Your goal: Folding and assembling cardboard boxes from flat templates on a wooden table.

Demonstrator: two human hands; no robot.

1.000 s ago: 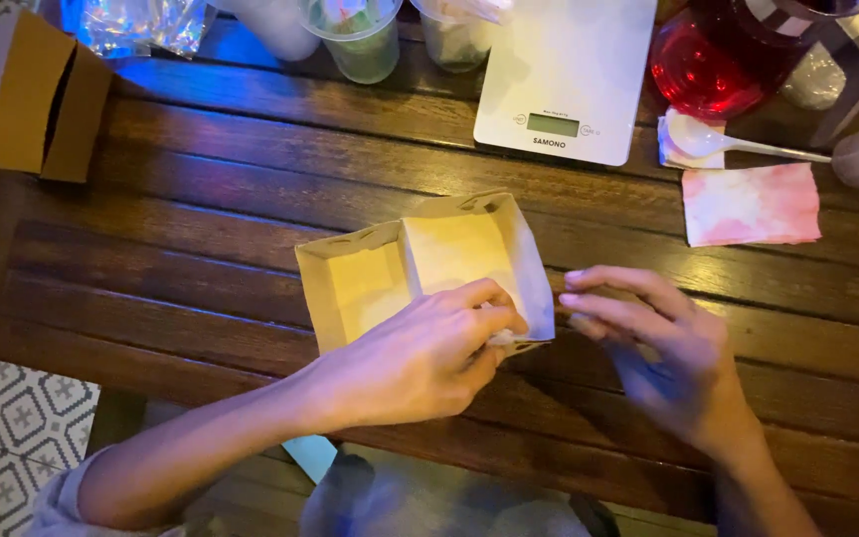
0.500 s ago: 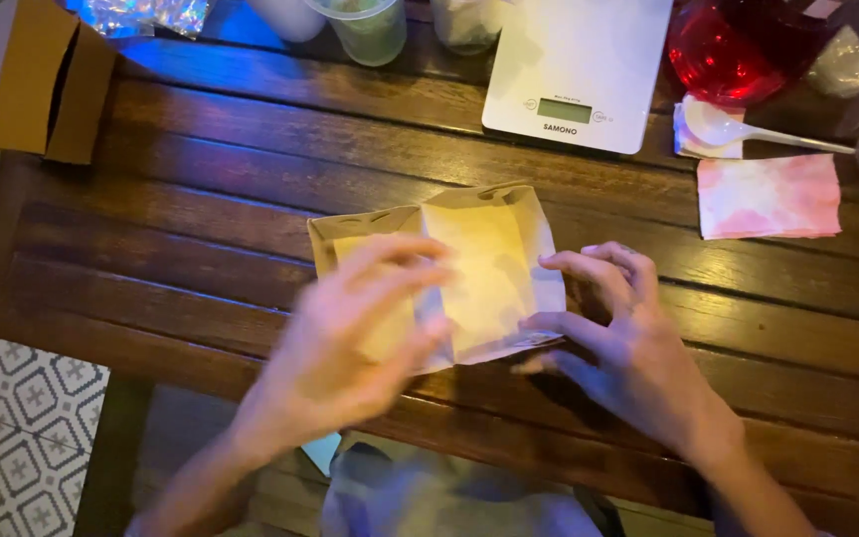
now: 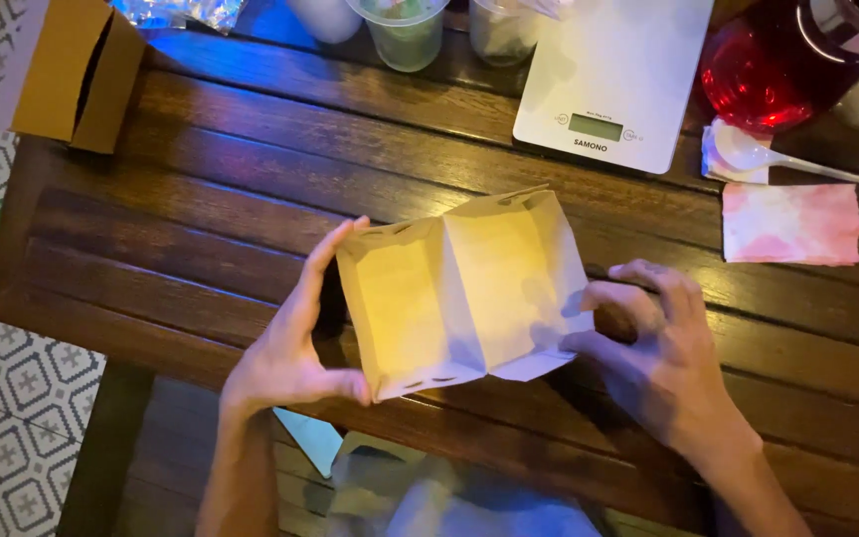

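Both hands on a half-formed carton, centre frame.
Tan creased cardboard carton blank (image 3: 464,293) held above dark wooden slatted table (image 3: 201,199): left hand (image 3: 285,353) pinches its left edge, right hand (image 3: 663,363) fingers curled on right corner. Folds creased, walls not yet closed; white flat kitchen scale (image 3: 613,80) upper right, untouched.

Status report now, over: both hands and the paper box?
Left hand grips the left edge of the folded paper box. Right hand pinches its right edge. Box lifted above the wooden table, underside up. Nothing blocks it.
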